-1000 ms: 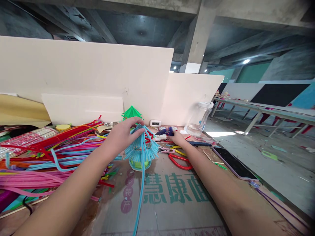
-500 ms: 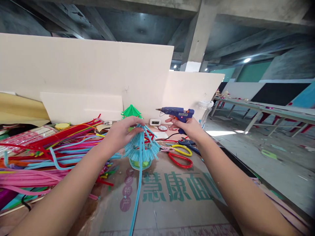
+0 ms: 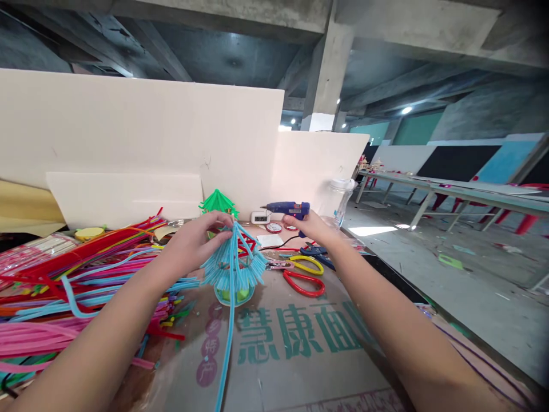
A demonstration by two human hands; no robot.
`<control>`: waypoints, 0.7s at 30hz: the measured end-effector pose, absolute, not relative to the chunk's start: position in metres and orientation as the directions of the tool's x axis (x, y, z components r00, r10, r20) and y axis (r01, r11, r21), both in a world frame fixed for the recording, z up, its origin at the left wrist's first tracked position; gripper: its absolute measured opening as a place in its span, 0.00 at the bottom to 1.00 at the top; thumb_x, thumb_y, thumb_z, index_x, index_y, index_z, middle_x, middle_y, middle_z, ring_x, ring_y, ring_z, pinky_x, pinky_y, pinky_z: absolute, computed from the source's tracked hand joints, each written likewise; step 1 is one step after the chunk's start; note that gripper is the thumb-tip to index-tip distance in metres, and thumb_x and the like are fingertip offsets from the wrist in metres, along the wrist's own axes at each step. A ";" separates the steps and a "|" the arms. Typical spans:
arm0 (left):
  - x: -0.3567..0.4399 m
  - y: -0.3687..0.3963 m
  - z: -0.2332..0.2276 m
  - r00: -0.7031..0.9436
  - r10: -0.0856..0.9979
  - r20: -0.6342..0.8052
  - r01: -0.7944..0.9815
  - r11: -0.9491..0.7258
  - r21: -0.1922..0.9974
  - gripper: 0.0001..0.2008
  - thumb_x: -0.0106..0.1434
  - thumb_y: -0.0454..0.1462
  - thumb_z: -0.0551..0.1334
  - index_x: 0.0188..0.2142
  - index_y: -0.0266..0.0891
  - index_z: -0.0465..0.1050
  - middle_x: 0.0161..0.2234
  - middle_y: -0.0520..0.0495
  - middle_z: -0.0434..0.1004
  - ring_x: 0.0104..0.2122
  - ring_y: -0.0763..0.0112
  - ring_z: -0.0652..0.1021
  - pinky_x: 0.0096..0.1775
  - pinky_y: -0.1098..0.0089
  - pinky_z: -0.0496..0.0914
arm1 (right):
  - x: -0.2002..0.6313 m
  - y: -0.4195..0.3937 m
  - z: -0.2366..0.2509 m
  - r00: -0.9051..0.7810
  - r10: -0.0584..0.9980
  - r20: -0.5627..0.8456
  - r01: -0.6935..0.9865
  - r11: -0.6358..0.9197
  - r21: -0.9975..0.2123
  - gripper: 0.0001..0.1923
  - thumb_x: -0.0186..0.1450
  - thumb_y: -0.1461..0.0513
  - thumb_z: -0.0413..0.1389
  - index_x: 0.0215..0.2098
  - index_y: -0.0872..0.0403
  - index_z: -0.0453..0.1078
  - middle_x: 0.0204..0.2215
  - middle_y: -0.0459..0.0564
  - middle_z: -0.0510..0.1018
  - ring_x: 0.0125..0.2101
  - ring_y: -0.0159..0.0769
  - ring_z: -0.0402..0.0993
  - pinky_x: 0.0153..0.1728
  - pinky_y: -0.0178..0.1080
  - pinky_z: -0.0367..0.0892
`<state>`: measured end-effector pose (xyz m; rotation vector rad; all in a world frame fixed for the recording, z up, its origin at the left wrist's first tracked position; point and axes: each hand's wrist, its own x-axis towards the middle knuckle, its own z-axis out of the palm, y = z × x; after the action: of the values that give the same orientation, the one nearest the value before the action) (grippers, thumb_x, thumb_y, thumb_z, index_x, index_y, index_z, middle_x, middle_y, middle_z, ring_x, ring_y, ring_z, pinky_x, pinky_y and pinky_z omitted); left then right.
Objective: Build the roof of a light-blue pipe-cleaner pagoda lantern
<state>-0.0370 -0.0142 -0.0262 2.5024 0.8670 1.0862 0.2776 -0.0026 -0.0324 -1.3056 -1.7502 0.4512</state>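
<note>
The left hand (image 3: pixel 195 243) is cupped over the top of a light-blue pipe-cleaner canopy (image 3: pixel 234 266), its fingertips pinching the gathered stems at the peak; the piece stands upright on the printed cardboard sheet (image 3: pixel 300 355) at the middle of the bench, over a small green-and-clear base (image 3: pixel 233 294). One long blue stem (image 3: pixel 225 355) hangs loose from the peak and trails down across the cardboard toward the viewer, unattached along its length. The right hand (image 3: pixel 311 226) is closed around the grip of a blue glue gun (image 3: pixel 287 209), held off the bench behind and to the right of the canopy, nozzle pointing left and not yet at the work. Judged from this, the fringe is largely formed and standing; fixing the peak and dealing with the trailing stem appear outstanding. A finished-looking green canopy (image 3: pixel 217 201) stands against the white board (image 3: pixel 128 131) behind. Loose coloured pipe cleaners (image 3: pixel 77 286) are heaped to the left; red scissors (image 3: pixel 302 281) and yellow scissors (image 3: pixel 306 264) lie just right of the piece
</note>
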 end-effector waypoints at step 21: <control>-0.034 0.072 -0.023 0.245 0.871 0.426 0.558 -0.486 0.673 0.17 0.59 0.50 0.60 0.40 0.41 0.76 0.38 0.46 0.82 0.40 0.59 0.81 0.42 0.64 0.72 | 0.324 0.078 -0.109 -0.112 0.989 0.093 0.761 0.146 -0.632 0.17 0.56 0.57 0.65 0.40 0.58 0.76 0.33 0.51 0.81 0.34 0.40 0.76 0.37 0.39 0.70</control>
<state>-0.0345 0.0716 -0.0232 2.1408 1.3088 1.1172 0.3243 0.0781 -0.1094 -1.6678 -1.9314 0.6027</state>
